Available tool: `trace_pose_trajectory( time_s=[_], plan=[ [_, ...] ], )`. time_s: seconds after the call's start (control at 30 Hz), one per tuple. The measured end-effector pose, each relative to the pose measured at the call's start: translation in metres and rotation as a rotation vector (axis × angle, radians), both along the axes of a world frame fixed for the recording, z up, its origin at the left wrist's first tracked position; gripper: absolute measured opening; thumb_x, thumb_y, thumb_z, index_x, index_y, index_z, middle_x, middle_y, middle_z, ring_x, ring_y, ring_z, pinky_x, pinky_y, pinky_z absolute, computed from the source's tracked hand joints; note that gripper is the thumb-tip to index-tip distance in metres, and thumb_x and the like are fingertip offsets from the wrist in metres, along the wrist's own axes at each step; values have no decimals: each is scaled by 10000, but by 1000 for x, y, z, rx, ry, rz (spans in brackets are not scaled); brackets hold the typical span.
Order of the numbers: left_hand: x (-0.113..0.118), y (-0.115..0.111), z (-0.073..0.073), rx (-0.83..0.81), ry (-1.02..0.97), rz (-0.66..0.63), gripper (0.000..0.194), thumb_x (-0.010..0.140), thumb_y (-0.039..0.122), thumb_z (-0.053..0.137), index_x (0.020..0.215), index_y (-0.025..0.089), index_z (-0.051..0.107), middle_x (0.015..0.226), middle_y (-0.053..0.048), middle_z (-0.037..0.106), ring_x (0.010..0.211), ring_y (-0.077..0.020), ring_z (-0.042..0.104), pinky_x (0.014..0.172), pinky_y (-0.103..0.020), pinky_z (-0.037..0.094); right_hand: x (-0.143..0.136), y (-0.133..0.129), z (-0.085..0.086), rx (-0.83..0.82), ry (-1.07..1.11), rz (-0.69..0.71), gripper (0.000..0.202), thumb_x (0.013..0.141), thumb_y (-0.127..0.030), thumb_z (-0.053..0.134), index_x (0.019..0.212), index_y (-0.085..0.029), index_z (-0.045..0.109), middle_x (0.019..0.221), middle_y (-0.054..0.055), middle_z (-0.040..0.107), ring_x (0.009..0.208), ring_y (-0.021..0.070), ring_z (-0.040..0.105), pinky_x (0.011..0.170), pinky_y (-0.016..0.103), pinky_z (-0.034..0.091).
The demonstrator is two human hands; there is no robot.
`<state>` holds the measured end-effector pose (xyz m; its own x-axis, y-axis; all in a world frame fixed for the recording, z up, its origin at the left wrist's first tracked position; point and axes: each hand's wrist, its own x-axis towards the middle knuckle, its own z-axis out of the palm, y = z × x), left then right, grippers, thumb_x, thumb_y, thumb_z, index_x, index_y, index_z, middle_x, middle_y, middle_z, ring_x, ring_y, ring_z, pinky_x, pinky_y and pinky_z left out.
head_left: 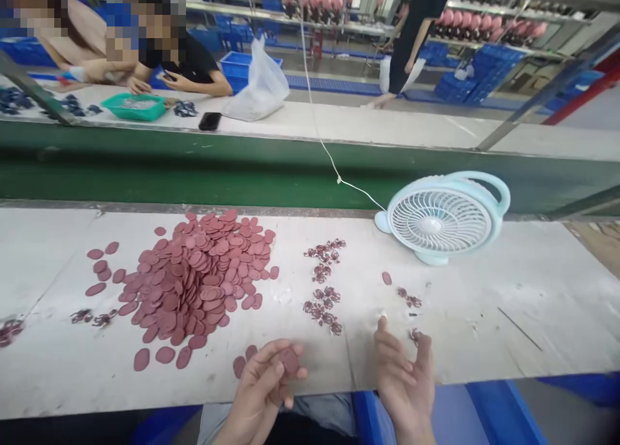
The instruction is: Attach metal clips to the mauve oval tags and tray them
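My left hand (264,387) pinches a flat, dark-red oval disc (289,361) between thumb and fingers, just above the front of the table. Two more discs (239,366) lie beside its fingers. My right hand (404,374) has its thumb and forefinger apart, with nothing visible between them. Close to its thumb lies a small dark-red clustered piece (414,335), partly hidden. A large heap of the same oval discs (194,270) covers the table left of centre. Between heap and fan, several small shiny dark-red pieces (323,303) lie in a loose column.
A pale blue fan (436,219) stands at the back right, its white cord (320,138) running upward. A thin dark stick (520,329) lies at right. Blue bins (504,413) sit below the front edge. Across the green divider (242,167), people work near a green basket (135,108).
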<state>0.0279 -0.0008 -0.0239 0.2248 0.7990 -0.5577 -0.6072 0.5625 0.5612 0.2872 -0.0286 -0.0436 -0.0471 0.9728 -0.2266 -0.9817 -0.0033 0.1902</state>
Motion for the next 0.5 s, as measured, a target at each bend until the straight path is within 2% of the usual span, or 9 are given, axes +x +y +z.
trace_pose_trajectory(
  time_s=[0.07, 0.1, 0.2, 0.3, 0.4, 0.5],
  plan=[
    [9, -1, -2, 21, -71, -80, 264, 807, 251, 816, 1063, 217, 757, 1112, -110, 793, 832, -221, 780, 470, -168, 543, 8, 11, -5, 32, 27, 5, 642, 919, -372, 726, 1429, -161, 400, 919, -14, 627, 657, 53, 639, 481, 79, 544],
    [13, -2, -3, 30, -108, -114, 247, 824, 241, 800, 1066, 221, 758, 1127, -113, 790, 851, -218, 781, 497, -170, 558, 13, 19, -6, 34, 5, 5, 608, 918, -349, 726, 1407, -150, 424, 910, -15, 626, 645, 50, 634, 473, 72, 535],
    [21, -3, -5, 50, -194, -161, 207, 866, 237, 758, 1073, 230, 762, 1157, -116, 786, 893, -219, 784, 551, -171, 580, 23, 37, -3, -6, -82, 19, 334, 1002, -344, 593, 1247, -121, 544, 771, -38, 591, 556, 45, 593, 422, 69, 493],
    [25, -5, -2, 54, -236, -153, 184, 878, 218, 743, 1058, 244, 769, 1145, -97, 793, 938, -222, 783, 578, -161, 585, 16, 38, 13, -69, -171, 65, 335, 1041, -410, 475, 1168, -126, 598, 692, -41, 573, 478, 58, 548, 383, 119, 470],
    [29, -9, 1, 44, -243, -148, 215, 867, 194, 753, 1074, 253, 772, 1149, -77, 792, 994, -239, 773, 604, -171, 600, -7, 23, 36, -183, -577, 83, 392, 974, -522, 522, 1107, -174, 647, 651, -26, 602, 396, 67, 484, 328, 151, 411],
    [33, -15, 3, 17, -226, -142, 272, 844, 173, 772, 1107, 242, 769, 1206, -75, 772, 1060, -259, 753, 620, -179, 609, -38, 3, 51, -274, -1048, 15, 431, 889, -607, 619, 1053, -209, 645, 613, -27, 606, 349, 79, 452, 298, 171, 368]
  ],
)
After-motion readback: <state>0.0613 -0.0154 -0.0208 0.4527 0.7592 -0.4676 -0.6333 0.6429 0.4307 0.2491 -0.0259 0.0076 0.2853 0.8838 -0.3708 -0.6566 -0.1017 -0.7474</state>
